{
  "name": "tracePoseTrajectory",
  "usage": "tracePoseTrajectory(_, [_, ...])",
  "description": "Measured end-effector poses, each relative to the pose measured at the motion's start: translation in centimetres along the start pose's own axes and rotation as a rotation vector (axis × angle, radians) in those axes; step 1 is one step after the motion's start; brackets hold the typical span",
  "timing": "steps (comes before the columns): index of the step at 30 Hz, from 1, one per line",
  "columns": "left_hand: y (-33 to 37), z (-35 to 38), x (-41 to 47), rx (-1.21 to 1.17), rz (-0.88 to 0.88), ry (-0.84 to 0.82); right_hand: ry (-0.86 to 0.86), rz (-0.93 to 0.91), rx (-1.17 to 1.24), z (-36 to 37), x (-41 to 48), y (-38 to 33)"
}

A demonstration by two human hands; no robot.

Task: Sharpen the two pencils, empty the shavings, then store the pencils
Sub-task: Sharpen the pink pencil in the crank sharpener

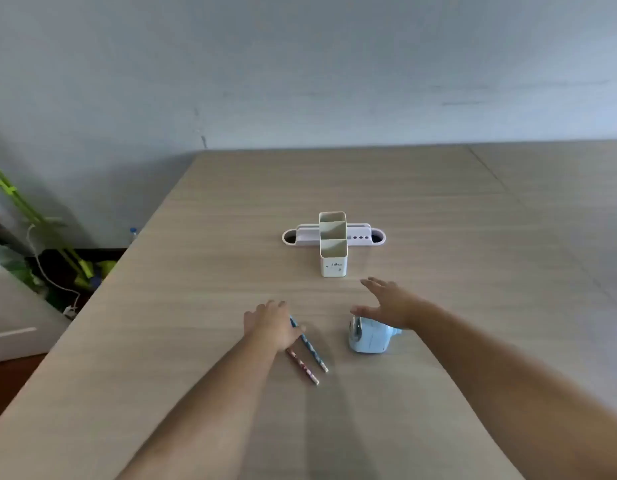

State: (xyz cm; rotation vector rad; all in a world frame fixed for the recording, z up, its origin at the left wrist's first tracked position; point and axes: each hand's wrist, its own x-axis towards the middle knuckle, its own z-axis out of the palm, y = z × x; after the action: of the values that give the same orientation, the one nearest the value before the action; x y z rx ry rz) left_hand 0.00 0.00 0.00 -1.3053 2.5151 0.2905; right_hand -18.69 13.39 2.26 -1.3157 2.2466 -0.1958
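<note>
The white desk organizer (333, 242) stood upright in the middle of the table (196, 323), a tall rectangular tower of three open-topped compartments crossing a low, round-ended tray with an oval well at each end and a row of small holes to the right of the tower; all three compartments looked empty, and what lay in the dark oval wells could not be told. Nearer the person, the pale blue pencil sharpener (371, 337) sat on the table, a smooth rounded plastic body with a darker fitting on its left face; whether its shavings drawer held anything could not be seen. The right hand (390, 306) hovered over the sharpener with the fingers spread and loose, gripping nothing. To the left, two slim patterned pencils lay side by side on the wood, nearly parallel and angled toward the lower right: the blue pencil (312, 348) and, just beside it, the pink pencil (303, 367). The left hand (270, 325) rested over their far ends, knuckles up, thumb against the blue one; whether the fingers actually pinched it could not be told. The table was pale, matte wood-grain laminate with a seam at the far right. Behind it rose a plain grey-blue wall (300, 64), with green stems (33, 216) and a white cable (43, 275) on the floor at left.
</note>
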Motion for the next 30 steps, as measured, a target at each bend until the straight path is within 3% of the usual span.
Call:
tracePoseTrajectory(9, [-0.3, 5.0, 0.1, -0.113, -0.266, -0.148, 0.017, -0.085, -0.074, 4.1, 1.3, 1.3])
tracePoseTrajectory(15, [0.6, 6.1, 0.6, -0.083, -0.376, -0.133, 0.050, -0.101, -0.118, 4.5, 1.8, 1.6])
tracePoseTrajectory(19, [0.0, 6.1, 0.6, -0.225, -0.398, -0.091, 0.071, -0.106, -0.128, 4.4, 1.6, 1.5])
tracePoseTrajectory(22, [-1.0, 5.4, 1.0, -0.513, -0.304, -0.023, 0.068, -0.103, -0.124, 4.3, 1.5, 1.4])
tracePoseTrajectory(25, [-1.2, 4.2, 1.3, -0.970, -0.124, -0.085, 0.071, -0.099, -0.123, 4.3, 1.3, 1.3])
tracePoseTrajectory(27, [-1.1, 3.1, 1.5, -1.011, -0.058, -0.075, 0.072, -0.099, -0.125, 4.3, 1.2, 1.3])
tracePoseTrajectory(30, [-0.7, 2.3, 1.5, -0.825, 0.045, -0.083, 0.062, -0.101, -0.131, 4.2, 1.2, 1.2])
